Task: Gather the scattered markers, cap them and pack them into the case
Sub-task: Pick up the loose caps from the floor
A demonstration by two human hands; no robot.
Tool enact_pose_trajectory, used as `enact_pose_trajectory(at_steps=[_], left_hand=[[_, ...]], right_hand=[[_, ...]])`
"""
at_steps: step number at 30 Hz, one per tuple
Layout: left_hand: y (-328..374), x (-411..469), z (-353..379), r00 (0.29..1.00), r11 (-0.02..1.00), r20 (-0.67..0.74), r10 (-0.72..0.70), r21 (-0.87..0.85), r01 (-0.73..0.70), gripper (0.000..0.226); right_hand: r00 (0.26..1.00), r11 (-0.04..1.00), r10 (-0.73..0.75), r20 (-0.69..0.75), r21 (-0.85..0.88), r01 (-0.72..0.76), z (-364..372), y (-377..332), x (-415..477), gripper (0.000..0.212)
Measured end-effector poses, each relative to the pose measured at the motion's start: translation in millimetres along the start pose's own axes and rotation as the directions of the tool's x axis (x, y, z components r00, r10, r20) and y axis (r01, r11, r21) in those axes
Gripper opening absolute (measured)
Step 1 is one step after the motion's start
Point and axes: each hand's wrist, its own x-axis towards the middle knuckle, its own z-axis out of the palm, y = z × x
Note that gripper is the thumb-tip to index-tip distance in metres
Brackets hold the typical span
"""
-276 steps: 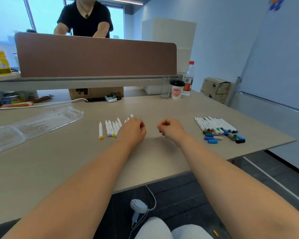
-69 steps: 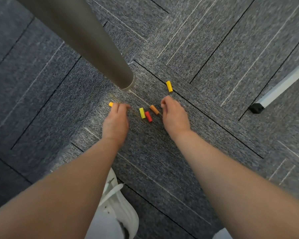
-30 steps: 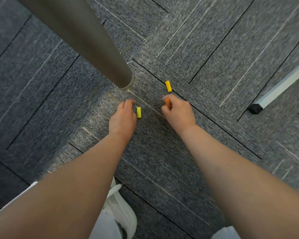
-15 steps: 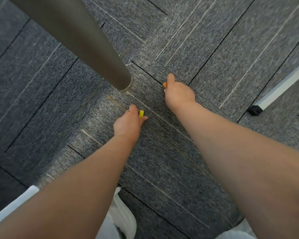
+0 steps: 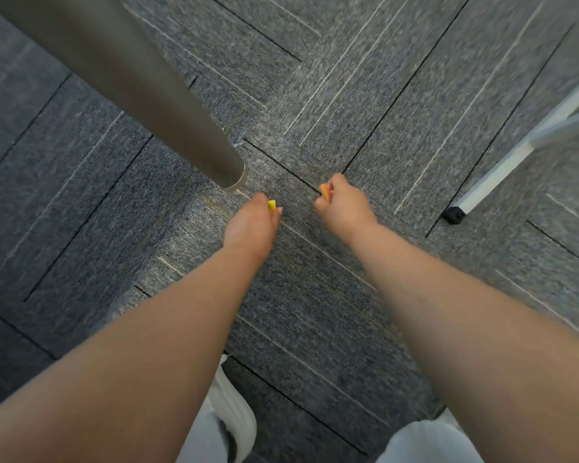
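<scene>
Both hands are seen low over the grey carpet floor [image 5: 398, 95], close to the foot of a metal leg [image 5: 168, 95], prob. the worktop's. The left hand [image 5: 252, 225] is curled, w/ a small yellow cap [image 5: 271, 204] pinched at its fingertips. The right hand [image 5: 345, 207] is curled likewise, and an orange cap [image 5: 325, 192] is gripped between thumb and fingers, only its end showing. Whether more caps are tucked in either palm can't be told. No loose caps are seen on the carpet in view. The markers and the case are out of view, so capping and packing are judged not yet done; this is taken as the gathering step.

Handling, as judged: the caps are v. light, stiff plastic, short and round. They will prob. roll if set on a hard worktop and are easily lost from a loose pinch. They are best taken across the barrel, thumb vs. forefinger, w/ the open end left free for the marker tip. Little force is needed; a cupped palm is advised for carrying several.

A white bar [image 5: 515, 155] w/ a black foot lies well apart to the right, and a white shoe [image 5: 231, 406] is seen below.
</scene>
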Motion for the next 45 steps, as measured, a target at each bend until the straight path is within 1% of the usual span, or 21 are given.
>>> enact_pose_trajectory(at_steps=[1, 2, 4, 6, 8, 12, 15, 19, 24, 27, 30, 33, 37, 41, 45], left_hand=[[9.6, -5.8, -6.6, 1.000, 1.000, 0.008, 0.013, -0.007, -0.013, 0.026], [20.3, -12.4, -14.2, 0.999, 0.999, 0.016, 0.032, -0.013, -0.031, 0.025], [44.7, -28.5, -33.0, 0.996, 0.996, 0.025, 0.088, -0.026, -0.088, 0.023], [69.3, -49.4, -57.4, 0.990, 0.990, 0.004, 0.138, -0.042, -0.138, 0.023], [90.6, -72.9, -88.6, 0.982, 0.981, -0.055, 0.179, -0.059, -0.183, 0.026], [126.3, -128.7, -159.4, 0.953, 0.958, -0.171, 0.249, -0.103, -0.268, 0.029], [146.0, -175.9, -212.0, 0.927, 0.934, -0.243, 0.287, -0.144, -0.327, 0.026], [157.5, -244.7, -276.4, 0.866, 0.898, -0.374, 0.332, -0.157, -0.412, 0.022], [153.7, -340.7, -350.7, 0.767, 0.843, -0.520, 0.377, -0.151, -0.517, 0.024], [144.9, -403.4, -394.1, 0.686, 0.815, -0.622, 0.378, -0.128, -0.565, 0.023], [127.6, -461.6, -432.7, 0.593, 0.811, -0.728, 0.345, -0.087, -0.579, 0.023], [99.1, -510.7, -462.2, 0.510, 0.837, -0.815, 0.276, -0.057, -0.544, 0.025], [49.1, -567.4, -492.0, 0.464, 0.876, -0.867, 0.183, -0.071, -0.478, 0.022], [-8.2, -613.2, -508.7, 0.414, 0.931, -0.901, 0.127, -0.036, -0.363, 0.018], [-73.2, -649.2, -519.7, 0.381, 0.961, -0.924, 0.027, -0.081, -0.265, 0.019]], right_hand=[[1.000, 0.992, 0.011, -0.015, 0.125, -0.009, -8.3, -0.1, -9.7, 0.010], [0.999, 0.973, 0.021, -0.031, 0.229, -0.013, -17.7, -1.3, -20.0, 0.018], [0.997, 0.939, 0.036, -0.073, 0.344, -0.009, -41.8, -7.0, -42.7, 0.028], [0.992, 0.921, 0.041, -0.122, 0.390, 0.011, -70.3, -18.6, -70.3, 0.031], [0.983, 0.908, 0.027, -0.182, 0.415, 0.052, -99.3, -35.3, -98.5, 0.030], [0.954, 0.848, -0.026, -0.298, 0.499, 0.179, -154.6, -82.9, -164.6, 0.027], [0.919, 0.810, -0.093, -0.383, 0.508, 0.294, -187.5, -123.8, -219.7, 0.023], [0.857, 0.729, -0.172, -0.486, 0.522, 0.442, -215.4, -174.2, -295.6, 0.025], [0.740, 0.650, -0.293, -0.605, 0.442, 0.618, -230.6, -238.2, -393.6, 0.027], [0.669, 0.587, -0.372, -0.644, 0.395, 0.707, -231.8, -279.0, -451.3, 0.025], [0.607, 0.526, -0.464, -0.645, 0.351, 0.775, -222.7, -319.2, -502.1, 0.022], [0.559, 0.461, -0.539, -0.631, 0.334, 0.822, -205.2, -355.6, -545.5, 0.027], [0.517, 0.413, -0.638, -0.571, 0.314, 0.855, -175.1, -396.3, -591.2, 0.028], [0.478, 0.357, -0.717, -0.508, 0.321, 0.877, -134.5, -433.8, -625.8, 0.028], [0.451, 0.345, -0.808, -0.379, 0.316, 0.884, -83.5, -474.2, -651.4, 0.023]])
